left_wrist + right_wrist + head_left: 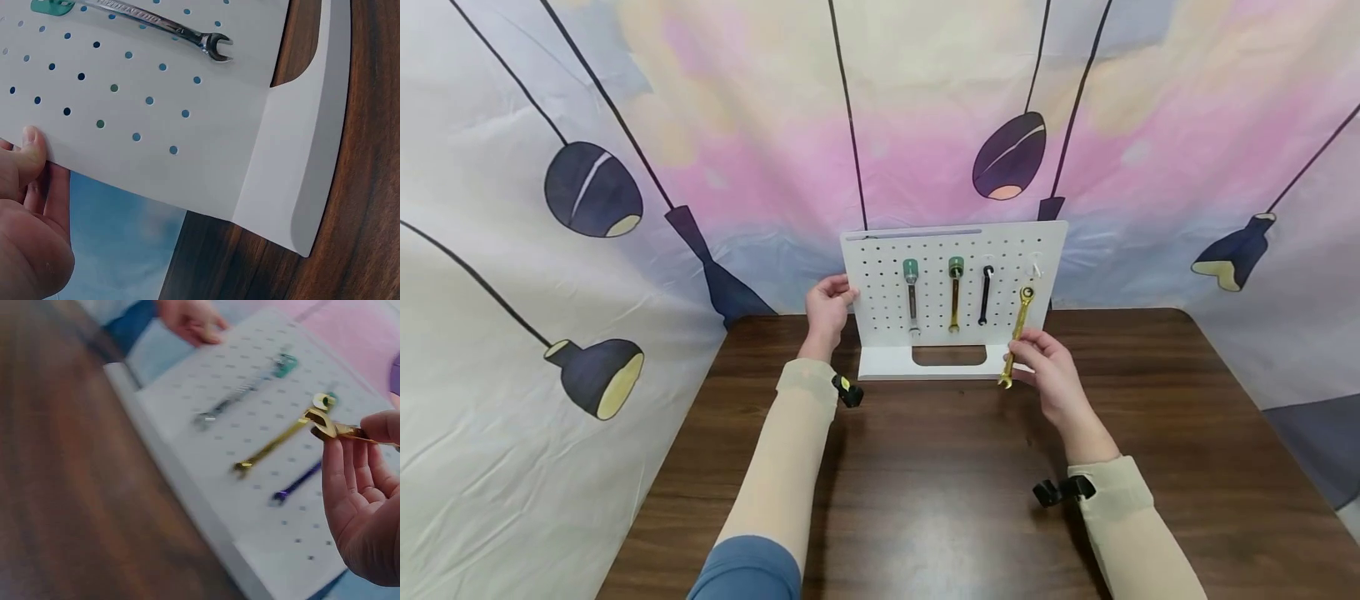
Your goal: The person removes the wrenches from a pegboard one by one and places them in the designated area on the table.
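Note:
A white pegboard (880, 321) stands upright on its base at the back of the table. My left hand (829, 310) pinches its left edge, thumb on the front face and fingers behind. With thumb and fingers my right hand (1051, 371) holds a gold wrench (1018, 333) in front of the board's right side, ring end up and open jaw down. Above that wrench, a hook (1036, 270) on the board bears nothing. Hanging on the board are a silver wrench (912, 304) with a green top, another gold wrench (955, 304) and a small dark wrench (985, 296).
The brown wooden table (940, 467) stretches out in front of the board. Behind it hangs a cloth backdrop (760, 125) with printed lamps. The board's base has a cut-out slot (949, 356).

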